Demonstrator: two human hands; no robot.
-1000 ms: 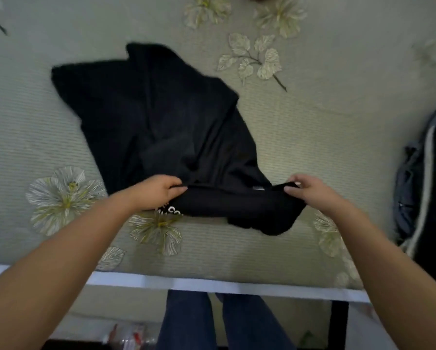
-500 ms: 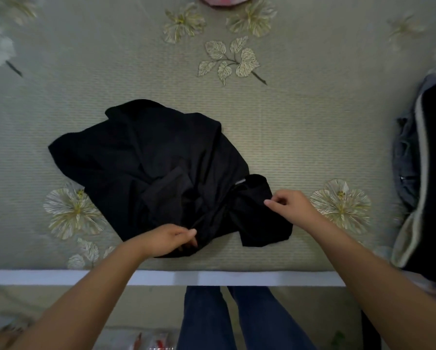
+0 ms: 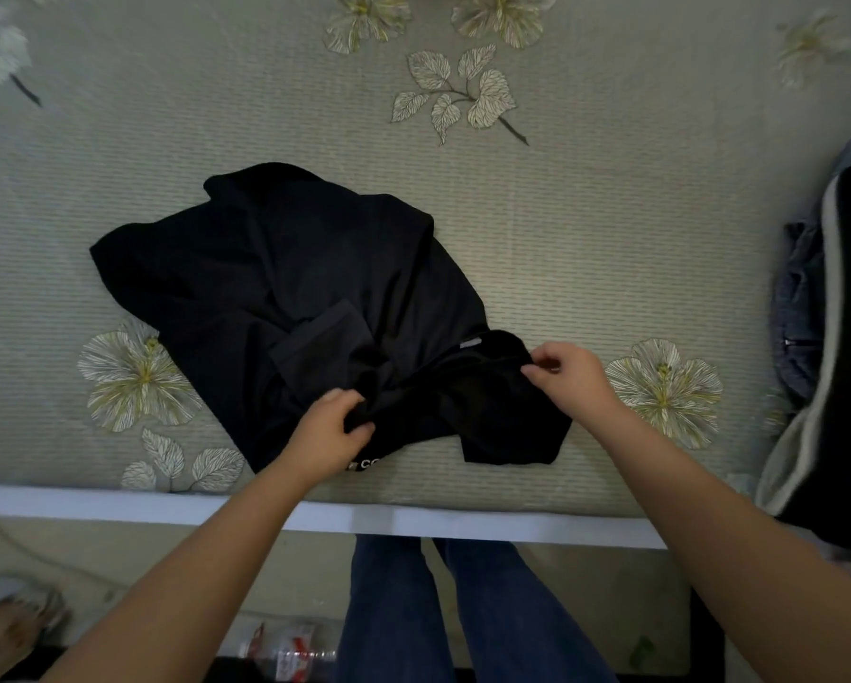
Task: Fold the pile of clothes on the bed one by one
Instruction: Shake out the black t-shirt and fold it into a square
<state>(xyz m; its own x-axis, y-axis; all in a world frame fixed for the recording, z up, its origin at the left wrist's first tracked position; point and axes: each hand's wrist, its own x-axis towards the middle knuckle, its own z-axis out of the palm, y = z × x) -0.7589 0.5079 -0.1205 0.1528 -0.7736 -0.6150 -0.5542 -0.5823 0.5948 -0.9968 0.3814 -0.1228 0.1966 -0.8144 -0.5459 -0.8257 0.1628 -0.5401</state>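
A black shirt [image 3: 285, 288] lies crumpled on the bed [image 3: 610, 229], which has a grey-green cover with flower prints. White lettering shows at the shirt's near edge. My left hand [image 3: 329, 433] grips a bunched fold of the black fabric near the front edge. My right hand [image 3: 568, 377] pinches the shirt's right part with thumb and fingers. A pile of dark and grey clothes [image 3: 832, 347] sits at the bed's right edge.
The bed's white front rail [image 3: 118, 502] runs across below the shirt. My legs in blue jeans [image 3: 438, 608] stand against it. On the floor lie a sandal [image 3: 14, 618] at the left and wrappers [image 3: 285, 648].
The shirt has been drawn nearer the front edge and bunched more. My left hand has moved up from the edge and now grips a fold, while my right hand still holds the right part.
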